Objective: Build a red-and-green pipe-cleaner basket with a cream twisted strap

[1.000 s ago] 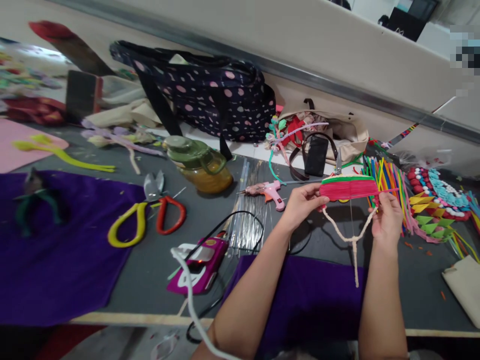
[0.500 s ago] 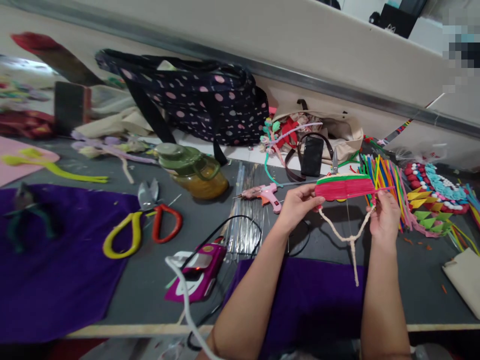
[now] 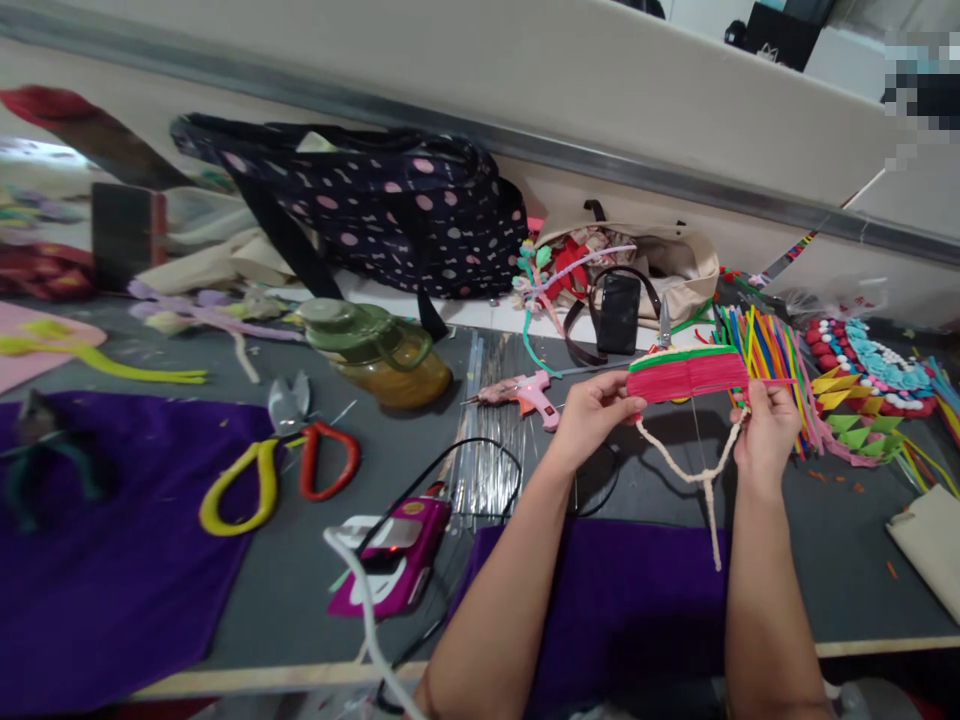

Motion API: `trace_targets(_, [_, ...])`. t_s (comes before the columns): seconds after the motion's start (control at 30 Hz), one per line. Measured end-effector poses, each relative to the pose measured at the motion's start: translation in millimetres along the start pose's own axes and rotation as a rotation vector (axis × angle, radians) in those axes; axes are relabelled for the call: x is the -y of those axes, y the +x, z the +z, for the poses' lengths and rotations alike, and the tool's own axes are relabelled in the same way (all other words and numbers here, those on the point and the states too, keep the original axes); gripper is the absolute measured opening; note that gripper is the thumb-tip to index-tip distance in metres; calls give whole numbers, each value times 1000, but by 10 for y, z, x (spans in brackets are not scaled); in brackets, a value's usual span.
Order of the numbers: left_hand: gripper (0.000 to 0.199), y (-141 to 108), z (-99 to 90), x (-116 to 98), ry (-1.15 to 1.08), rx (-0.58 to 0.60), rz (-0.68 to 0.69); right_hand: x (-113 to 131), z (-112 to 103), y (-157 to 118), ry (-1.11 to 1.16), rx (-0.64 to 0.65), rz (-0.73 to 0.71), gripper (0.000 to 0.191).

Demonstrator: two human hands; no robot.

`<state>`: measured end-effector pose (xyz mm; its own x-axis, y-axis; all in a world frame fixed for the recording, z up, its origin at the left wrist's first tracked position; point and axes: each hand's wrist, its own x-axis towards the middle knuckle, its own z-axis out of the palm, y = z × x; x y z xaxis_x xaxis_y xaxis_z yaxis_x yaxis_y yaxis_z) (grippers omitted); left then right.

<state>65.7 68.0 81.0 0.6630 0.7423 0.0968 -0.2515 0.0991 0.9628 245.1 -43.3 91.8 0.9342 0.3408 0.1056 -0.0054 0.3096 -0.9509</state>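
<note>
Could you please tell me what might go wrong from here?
The red band spans from the left hand to the right hand and might slacken if either lets go. The white cable runs close by the left forearm and could snag. The pink glue gun lies near the left hand; if hot, it might burn.

Single head-worn view, looking forward and down across the worktable [image 3: 300, 590] from above the wearer's forearms [image 3: 510, 580]; tilted, the metal rail [image 3: 600, 170] sloping downward rightward.

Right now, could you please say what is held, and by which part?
A red and green craft piece: the left hand grips its left end, the right hand its right.
</note>
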Motion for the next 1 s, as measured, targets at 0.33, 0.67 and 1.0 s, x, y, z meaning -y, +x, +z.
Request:
trace_targets(0.33, [48, -29, -73, -9, 175, 47, -89, 76, 28, -48, -1, -15, -41, 36])
trace_targets(0.67, [41, -51, -88, -73, 122, 6, -100, 50, -25, -58, -192, -38, -136, 28])
trace_targets(1.0, [28, -47, -99, -67, 163, 27, -127, 160, 19, -124, -125, -67, -148, 32])
